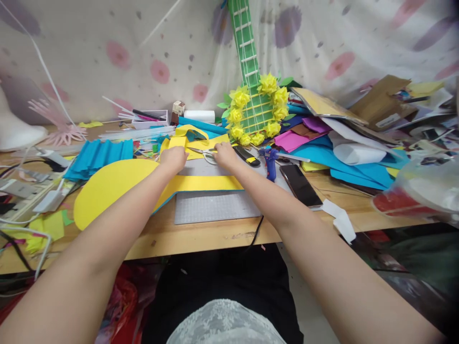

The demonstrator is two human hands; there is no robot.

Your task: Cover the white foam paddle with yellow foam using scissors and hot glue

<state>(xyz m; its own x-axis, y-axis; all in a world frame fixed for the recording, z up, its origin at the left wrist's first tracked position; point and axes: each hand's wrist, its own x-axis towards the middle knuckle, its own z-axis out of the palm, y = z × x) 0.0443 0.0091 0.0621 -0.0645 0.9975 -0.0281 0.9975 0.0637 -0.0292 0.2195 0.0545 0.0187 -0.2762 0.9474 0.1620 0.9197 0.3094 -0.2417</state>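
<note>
Both my arms reach forward over the table. My left hand point(174, 158) is closed around part of a folded yellow paper strip point(178, 142). At the handles of the silver scissors point(206, 153) is my right hand point(225, 155), its fingers bent down; whether it grips them is hard to see. The scissors lie over yellow paper, blades pointing left. Nearer to me, a large yellow guitar-shaped piece point(116, 188) with a blue edge lies under my forearms, its long neck across the grey cutting mat point(215, 208).
A green paper guitar with yellow flowers point(251, 110) stands at the back. Right of my hands are a black-and-yellow cutter point(246, 156), a blue glue gun point(270, 165) and a phone point(300, 185). Blue pleated paper point(100, 157) lies left, coloured sheets point(351, 165) right.
</note>
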